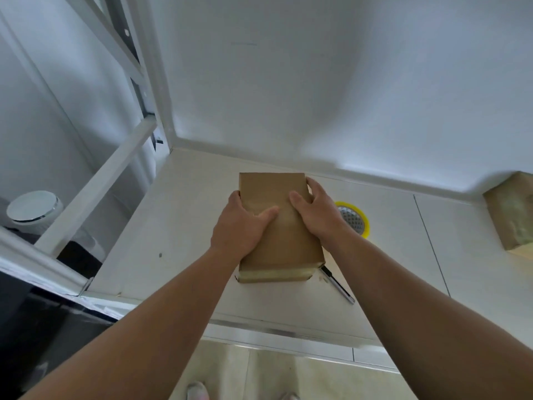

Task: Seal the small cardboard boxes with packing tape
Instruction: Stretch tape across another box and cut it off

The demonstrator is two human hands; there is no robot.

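A small brown cardboard box lies on the white tabletop, its near end face covered with clear tape. My left hand grips its left side, thumb across the top and fingers wrapped over the left edge. My right hand grips the right side the same way, thumb on top. A roll of packing tape with a yellow core lies flat just right of the box, partly hidden by my right wrist. A utility knife lies on the table at the box's near right corner.
Another taped cardboard box sits at the far right edge of view. A white wall backs the table. White frame bars stand to the left, with a round white bin below them. The table's front edge is near me.
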